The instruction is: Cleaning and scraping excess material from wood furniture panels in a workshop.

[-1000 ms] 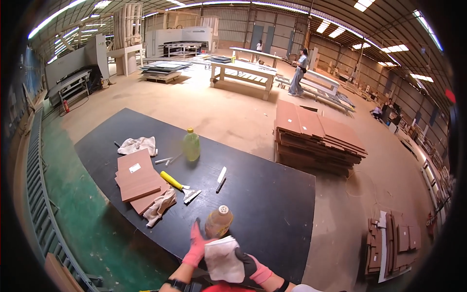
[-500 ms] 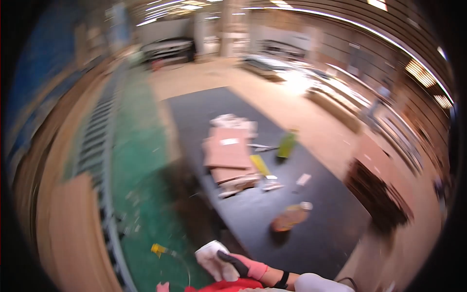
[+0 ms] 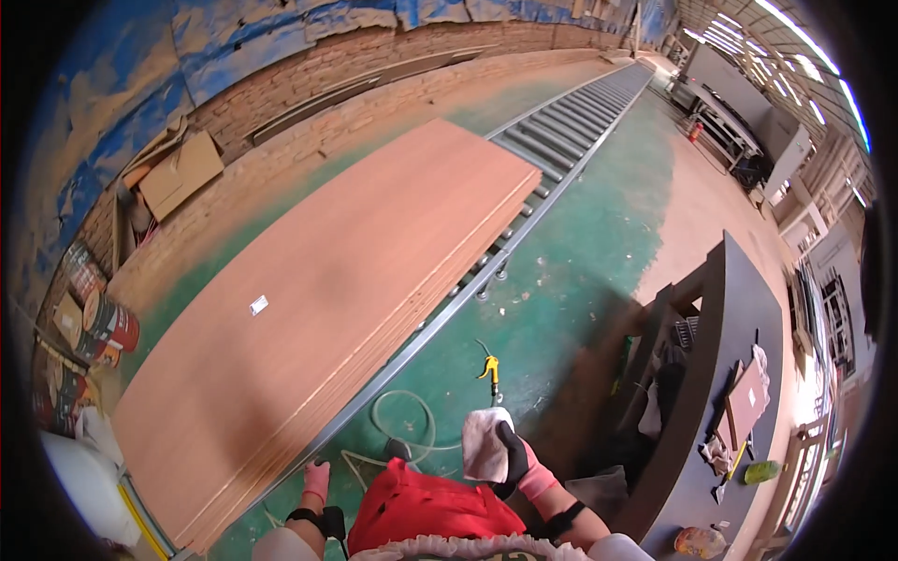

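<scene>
In my right hand [image 3: 524, 469], gloved in pink and black, is a folded whitish cloth [image 3: 487, 445]. It sits in front of my red apron [image 3: 426, 505], above the green floor. My left hand [image 3: 316, 480], in a matching glove, hangs low beside the near right edge of a stack of large reddish-brown boards [image 3: 327, 271]. Its fingers are mostly hidden behind the back of the hand, and nothing shows in it. A small white label [image 3: 259, 305] lies on the top board.
The boards rest on a roller conveyor [image 3: 571, 122] running away to the far right. A yellow air blow gun [image 3: 490, 367] with a clear hose [image 3: 433, 425] lies on the floor ahead. At right stands a dark table [image 3: 739, 346] bearing bottles and small panels. Paint buckets [image 3: 110, 321] stand at left.
My view has swung left from the dark table to the board stack and conveyor. The cloth stays in my right hand, and my left hand now shows more fully.
</scene>
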Demonstrator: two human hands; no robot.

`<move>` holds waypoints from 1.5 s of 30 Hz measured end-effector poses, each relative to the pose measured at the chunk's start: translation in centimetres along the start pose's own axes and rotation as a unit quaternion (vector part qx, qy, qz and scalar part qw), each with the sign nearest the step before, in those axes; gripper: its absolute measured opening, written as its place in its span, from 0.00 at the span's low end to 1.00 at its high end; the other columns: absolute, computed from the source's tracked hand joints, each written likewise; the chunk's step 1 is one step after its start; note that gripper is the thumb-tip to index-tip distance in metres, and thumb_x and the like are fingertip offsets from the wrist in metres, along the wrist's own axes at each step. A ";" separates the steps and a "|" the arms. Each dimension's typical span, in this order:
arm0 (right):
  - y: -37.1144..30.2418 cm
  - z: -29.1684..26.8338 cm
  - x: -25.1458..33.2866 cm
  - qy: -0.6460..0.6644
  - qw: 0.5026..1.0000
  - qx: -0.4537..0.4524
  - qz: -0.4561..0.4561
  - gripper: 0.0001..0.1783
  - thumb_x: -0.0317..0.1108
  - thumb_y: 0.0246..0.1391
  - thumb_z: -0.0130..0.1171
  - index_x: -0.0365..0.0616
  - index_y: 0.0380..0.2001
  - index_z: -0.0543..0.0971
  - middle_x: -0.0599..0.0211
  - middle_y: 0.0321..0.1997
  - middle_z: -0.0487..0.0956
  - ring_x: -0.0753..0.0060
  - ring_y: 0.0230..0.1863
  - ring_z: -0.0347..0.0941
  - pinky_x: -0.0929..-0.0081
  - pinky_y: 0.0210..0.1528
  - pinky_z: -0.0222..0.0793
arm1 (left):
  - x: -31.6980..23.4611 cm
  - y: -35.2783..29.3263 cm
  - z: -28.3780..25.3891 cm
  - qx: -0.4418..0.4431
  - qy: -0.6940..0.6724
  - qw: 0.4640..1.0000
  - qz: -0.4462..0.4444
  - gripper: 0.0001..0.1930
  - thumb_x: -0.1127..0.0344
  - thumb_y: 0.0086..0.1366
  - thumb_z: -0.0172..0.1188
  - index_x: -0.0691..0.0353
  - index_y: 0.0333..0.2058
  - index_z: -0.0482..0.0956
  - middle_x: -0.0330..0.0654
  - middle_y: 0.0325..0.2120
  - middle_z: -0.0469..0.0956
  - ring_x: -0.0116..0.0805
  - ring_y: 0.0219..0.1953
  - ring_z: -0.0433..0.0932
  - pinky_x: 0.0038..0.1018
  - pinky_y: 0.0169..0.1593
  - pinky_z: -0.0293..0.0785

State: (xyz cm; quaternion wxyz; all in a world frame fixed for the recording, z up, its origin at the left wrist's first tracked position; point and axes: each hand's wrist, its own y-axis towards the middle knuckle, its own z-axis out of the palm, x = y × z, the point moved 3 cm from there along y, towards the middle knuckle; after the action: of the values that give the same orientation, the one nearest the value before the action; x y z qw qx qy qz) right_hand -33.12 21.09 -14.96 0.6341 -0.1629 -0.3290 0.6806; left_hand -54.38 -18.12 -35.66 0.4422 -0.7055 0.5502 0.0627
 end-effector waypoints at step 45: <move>47.9 2.5 47.4 -0.889 0.331 -0.195 -0.251 0.40 0.49 0.43 0.47 0.31 0.55 0.58 0.45 0.59 0.58 0.42 0.62 0.49 0.47 0.65 0.31 | -55.9 29.4 25.7 -0.237 0.347 0.871 0.255 0.26 0.59 0.60 0.45 0.69 0.54 0.58 0.58 0.56 0.55 0.54 0.59 0.52 0.47 0.62 0.41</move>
State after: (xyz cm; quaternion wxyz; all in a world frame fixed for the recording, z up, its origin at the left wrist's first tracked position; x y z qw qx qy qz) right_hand -77.75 67.50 -35.21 0.0564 0.5099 -0.8458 0.1464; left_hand -90.18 39.85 -35.26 0.0112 -0.6005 0.7978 0.0526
